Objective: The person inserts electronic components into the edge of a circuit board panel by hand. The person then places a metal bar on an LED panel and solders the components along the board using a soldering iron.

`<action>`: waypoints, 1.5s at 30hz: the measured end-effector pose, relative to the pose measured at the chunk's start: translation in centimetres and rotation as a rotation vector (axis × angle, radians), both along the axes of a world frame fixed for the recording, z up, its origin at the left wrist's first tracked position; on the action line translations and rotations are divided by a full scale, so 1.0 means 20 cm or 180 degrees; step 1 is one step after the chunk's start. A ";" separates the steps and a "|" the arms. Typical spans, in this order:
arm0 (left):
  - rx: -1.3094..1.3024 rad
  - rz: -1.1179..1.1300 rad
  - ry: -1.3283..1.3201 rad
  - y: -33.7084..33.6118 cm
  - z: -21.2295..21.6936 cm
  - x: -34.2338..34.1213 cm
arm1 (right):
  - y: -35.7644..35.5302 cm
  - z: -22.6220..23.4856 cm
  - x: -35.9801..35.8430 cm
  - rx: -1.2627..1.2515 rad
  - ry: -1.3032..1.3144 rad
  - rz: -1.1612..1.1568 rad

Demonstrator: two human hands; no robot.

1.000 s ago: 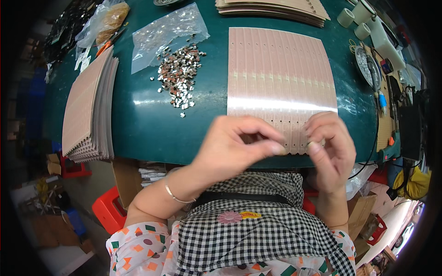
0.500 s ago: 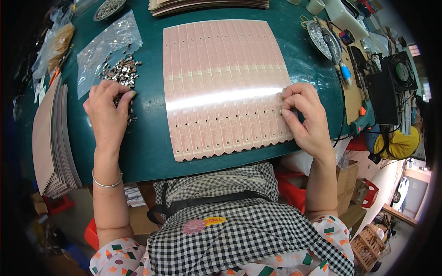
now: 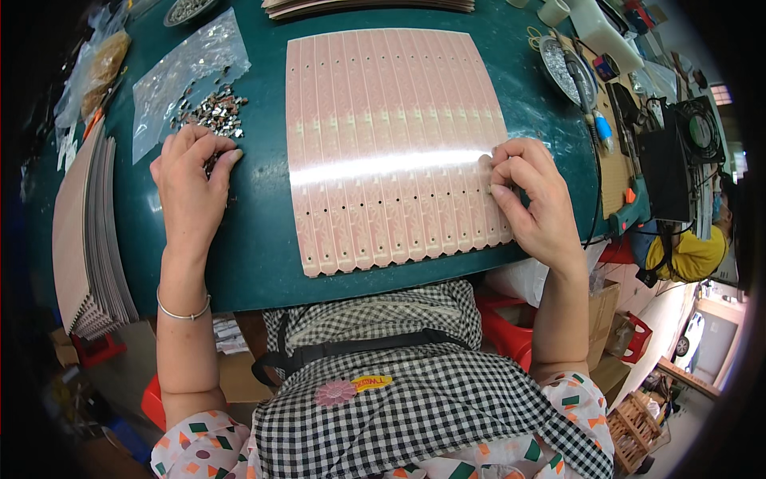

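Observation:
A pale pink sheet point(image 3: 391, 120) of joined narrow strips with small holes lies on the green table in front of me. A bright glare band crosses it. My left hand point(image 3: 194, 180) is at the near end of a heap of small shiny metal pieces point(image 3: 217, 112). Its thumb and fingers are curled close together, and what lies between them is hidden. At the sheet's right edge is my right hand point(image 3: 533, 195), thumb and index finger bent toward each other against it. Anything tiny between those fingertips is too small to make out.
A clear plastic bag point(image 3: 191, 80) lies beside the heap. Stacked sheets point(image 3: 88, 239) stand at the left edge, with another stack point(image 3: 367, 6) at the back. To the right are a metal bowl point(image 3: 558, 68) of small pieces, a green glue gun point(image 3: 632, 214) and a black fan point(image 3: 700, 128).
The view has shifted slightly. My left thumb has moved a little outward from the curled fingers, and the loose pieces beside that wrist are now mostly covered. My right hand stays at the sheet's edge.

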State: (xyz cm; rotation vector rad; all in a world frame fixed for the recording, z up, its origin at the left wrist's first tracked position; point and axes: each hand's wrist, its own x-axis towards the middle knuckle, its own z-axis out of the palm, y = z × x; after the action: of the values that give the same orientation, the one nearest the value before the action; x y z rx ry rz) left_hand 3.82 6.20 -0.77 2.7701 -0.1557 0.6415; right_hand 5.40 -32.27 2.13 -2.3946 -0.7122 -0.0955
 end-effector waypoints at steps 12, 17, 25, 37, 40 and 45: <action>0.0216 0.0081 -0.0036 -0.03 -0.01 -0.01 | 0.05 0.01 -0.01 -0.0329 -0.0290 -0.0102; -0.1240 0.0335 0.0401 -0.04 0.04 -0.06 | 0.03 0.02 -0.02 -0.0112 -0.0096 -0.0206; -0.5165 -0.0884 0.1609 -0.34 0.14 -0.15 | 0.25 0.12 -0.05 0.1142 0.0012 0.0183; -0.5681 -0.0924 0.2246 -0.54 0.21 -0.24 | 0.46 0.13 -0.12 0.2014 0.0818 0.0498; -0.6015 -0.0684 0.2227 -0.57 0.18 -0.28 | 0.43 0.12 -0.14 0.1689 0.0726 0.0545; -0.6531 -0.1123 0.2567 -0.64 0.09 -0.30 | 0.38 0.12 -0.18 0.1610 0.0043 0.0526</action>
State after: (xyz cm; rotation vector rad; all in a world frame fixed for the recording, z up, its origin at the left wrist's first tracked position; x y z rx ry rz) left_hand -2.18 -6.59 1.08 0.7557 0.1468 -0.3934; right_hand 1.87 -24.62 4.54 -1.8484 -0.7713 -0.1685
